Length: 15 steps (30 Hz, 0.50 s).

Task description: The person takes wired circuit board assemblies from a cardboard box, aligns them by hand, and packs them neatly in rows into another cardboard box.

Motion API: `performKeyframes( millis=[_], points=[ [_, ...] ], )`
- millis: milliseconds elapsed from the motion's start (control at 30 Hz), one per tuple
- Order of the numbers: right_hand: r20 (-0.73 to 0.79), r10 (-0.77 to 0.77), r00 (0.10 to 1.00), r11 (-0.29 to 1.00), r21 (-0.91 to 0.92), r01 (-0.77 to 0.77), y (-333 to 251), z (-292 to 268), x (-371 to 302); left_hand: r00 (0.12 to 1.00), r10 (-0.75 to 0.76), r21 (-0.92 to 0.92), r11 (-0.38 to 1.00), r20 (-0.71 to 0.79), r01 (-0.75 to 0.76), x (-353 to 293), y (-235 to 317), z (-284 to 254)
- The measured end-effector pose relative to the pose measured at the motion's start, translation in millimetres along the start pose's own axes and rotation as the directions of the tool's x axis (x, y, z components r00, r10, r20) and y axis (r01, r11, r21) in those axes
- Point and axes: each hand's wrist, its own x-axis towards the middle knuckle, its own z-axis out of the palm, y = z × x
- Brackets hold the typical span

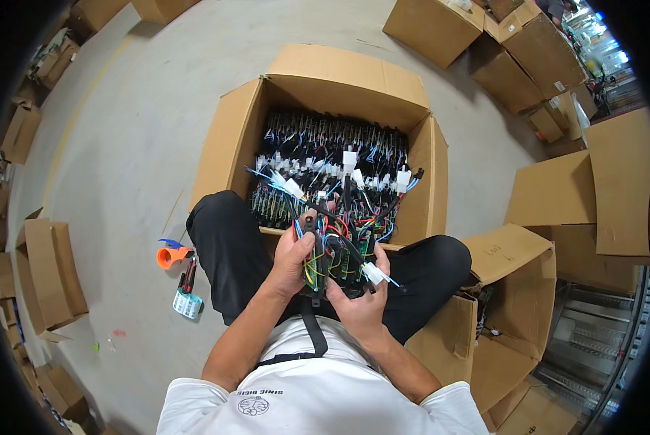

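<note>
Between my knees, my left hand (293, 261) and my right hand (361, 304) hold a bunch of green circuit boards (345, 267) from both sides. Red, blue, yellow and black wires hang off these boards, and white plug connectors (373, 273) sit on the wire ends. My left fingers are wrapped round the left edge with the thumb on top; my right hand grips the lower right side. Just beyond my hands stands an open cardboard box (227, 145), filled with rows of similar wired circuit boards (332, 134) packed on edge.
On the floor to my left lie an orange ring-shaped thing (171, 257) with a blue part and a wired piece with a pale label (187, 304). An open carton (510, 319) stands by my right knee. More cartons (535, 65) are stacked at the far right; others line the left.
</note>
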Motion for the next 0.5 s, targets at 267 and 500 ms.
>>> performKeyframes(
  millis=[267,500],
  points=[
    [0.091,0.007,0.996,0.998,-0.068,-0.001,-8.1,-3.0,-7.6,0.944,-0.326,-0.433,0.846,0.040,0.311,-7.4,-32.1,-34.9],
    [0.245,-0.080,0.966,0.888,-0.424,0.181,-28.0,-18.2,7.1,0.936,-0.350,-0.545,0.790,-0.023,0.282,-10.7,-42.0,-45.2]
  ],
)
